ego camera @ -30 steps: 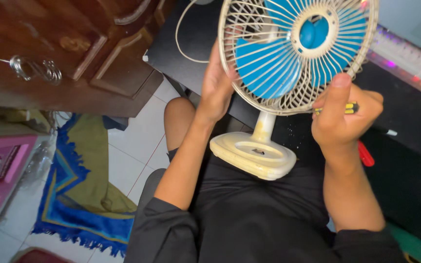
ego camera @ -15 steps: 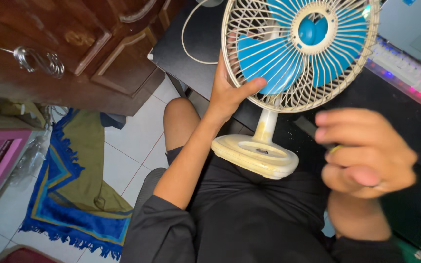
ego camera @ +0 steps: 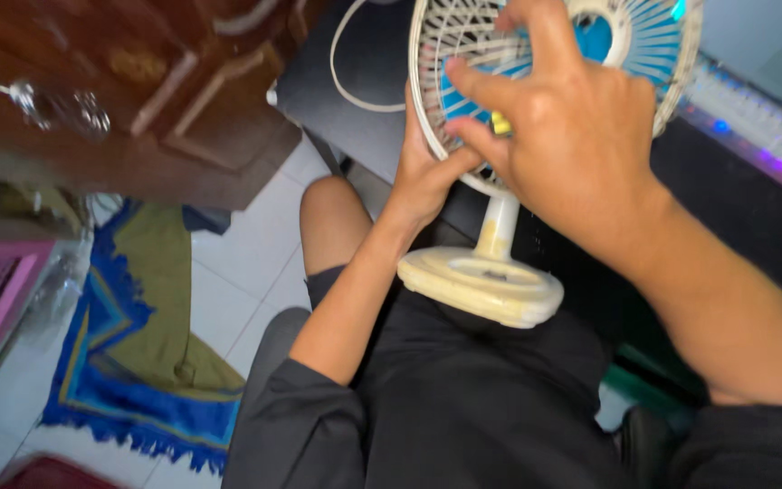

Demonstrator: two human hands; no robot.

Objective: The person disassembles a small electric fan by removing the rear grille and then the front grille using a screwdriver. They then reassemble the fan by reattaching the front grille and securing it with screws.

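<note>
- Head view looks down on a dark counter [ego camera: 382,81] edge, where a small cream desk fan [ego camera: 509,136] sits with its round base [ego camera: 481,285] resting over the person's lap, close enough to work on.
- Left hand [ego camera: 427,177] grips the grille's rim from behind, steadying the fan.
- Right hand [ego camera: 572,127] spreads its fingers over the front grille, a yellow object [ego camera: 500,122] pinched beneath them; what it is cannot be told.

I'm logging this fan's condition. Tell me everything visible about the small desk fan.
The desk fan is cream plastic, yellowed, with a wire grille over blue blades, a short neck and an oval base. It stands upright, base partly on the person's lap at a dark desk's edge. The left hand grips the grille's rim; the right hand presses its front, holding something yellow.
</note>
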